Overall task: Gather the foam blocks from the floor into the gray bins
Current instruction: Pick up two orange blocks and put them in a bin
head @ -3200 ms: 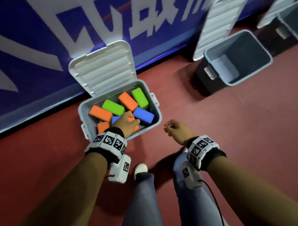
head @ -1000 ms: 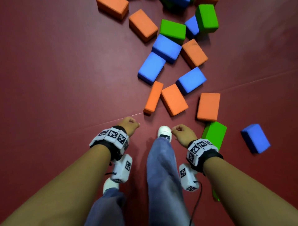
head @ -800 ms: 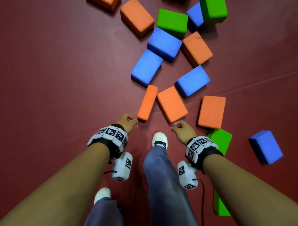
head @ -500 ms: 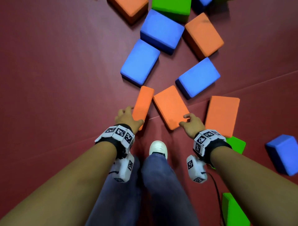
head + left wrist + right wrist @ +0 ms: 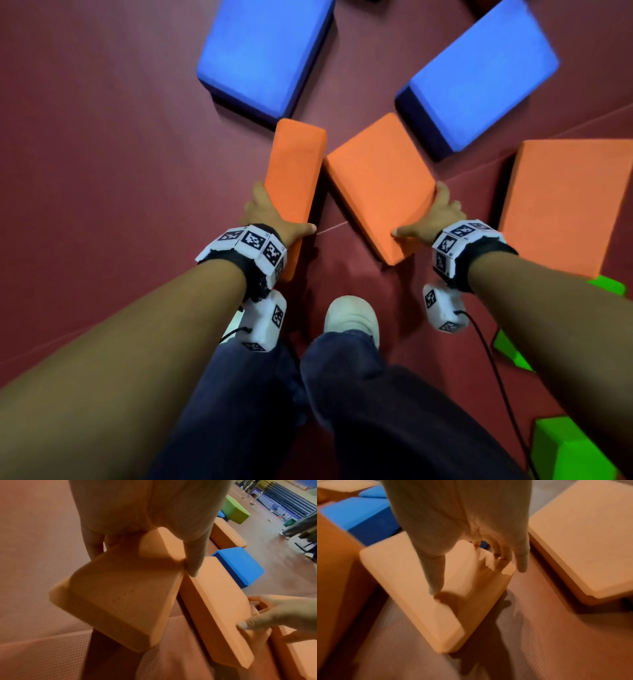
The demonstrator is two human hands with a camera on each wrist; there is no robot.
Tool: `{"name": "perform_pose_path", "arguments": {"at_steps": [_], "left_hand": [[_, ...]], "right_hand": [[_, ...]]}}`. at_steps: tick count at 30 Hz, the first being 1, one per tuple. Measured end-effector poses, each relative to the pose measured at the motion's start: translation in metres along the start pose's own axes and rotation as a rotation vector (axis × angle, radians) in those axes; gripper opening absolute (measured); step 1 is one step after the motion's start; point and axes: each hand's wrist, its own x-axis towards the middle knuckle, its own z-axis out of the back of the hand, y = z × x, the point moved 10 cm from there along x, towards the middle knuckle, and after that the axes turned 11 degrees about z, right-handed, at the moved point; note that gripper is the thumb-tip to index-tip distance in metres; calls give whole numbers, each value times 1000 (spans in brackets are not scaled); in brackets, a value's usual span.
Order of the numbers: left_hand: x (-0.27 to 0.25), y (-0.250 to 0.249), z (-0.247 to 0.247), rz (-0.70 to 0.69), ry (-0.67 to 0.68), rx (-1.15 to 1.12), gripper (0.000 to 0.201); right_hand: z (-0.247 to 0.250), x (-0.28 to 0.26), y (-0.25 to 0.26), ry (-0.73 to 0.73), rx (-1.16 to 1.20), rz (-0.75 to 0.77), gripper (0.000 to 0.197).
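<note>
Left block: a thin orange foam block (image 5: 295,178) stands on its long edge on the red floor (image 5: 102,171). The left hand (image 5: 270,216) grips its near end, thumb on the right face and fingers (image 5: 92,545) curled round the left face. In the left wrist view the near end looks tipped up off the floor.

Right block: a flat orange foam block (image 5: 378,185) lies just right of the thin one, touching it at the far corner. The right hand (image 5: 433,217) holds its near right corner, thumb across the near edge and fingers (image 5: 522,559) down its right side.

Other blocks: two blue blocks (image 5: 263,51) (image 5: 479,75) lie past the orange ones. Another orange block (image 5: 561,202) lies flat to the right, apart from the held one. Green blocks (image 5: 568,448) show at the lower right.

Person: a white shoe (image 5: 351,317) and dark trouser legs (image 5: 342,411) sit between the arms.

Change: half a second ago the hands only just reached the near ends of the two orange blocks. Now both hands are wrapped round them, and the blocks look much closer and bigger.

Bins: about three seconds ago a gray bin with blocks inside was in sight. Now no bin shows in any view.
</note>
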Motion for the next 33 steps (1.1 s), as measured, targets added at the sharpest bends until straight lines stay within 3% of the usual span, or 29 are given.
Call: {"name": "perform_pose_path", "arguments": {"at_steps": [5,9,15,17,24,30,33], "left_hand": [[-4,6,15,-31,-41,1,89],[-22,22,46,12,-48,-49,78],[-82,51,129,55,-136,-227,80],[-108,64,163,76,-162,-319,84],[-216,136,278,208,-293,-533,86],[-375,274,338,374,-474,-966,92],[-456,353,341,456,-526,-1233,80]], "right_hand": [[-6,-18,-5,-40,-91,-127,128],[-3,-47,6,-109,-102,-119,98],[11,-119,54,0,156,-47,88],[27,-150,84,25,150,28,87],[82,-279,230,55,-198,508,90],[103,-427,315,117,-266,785,88],[90,-520,347,187,-289,944,86]]}}
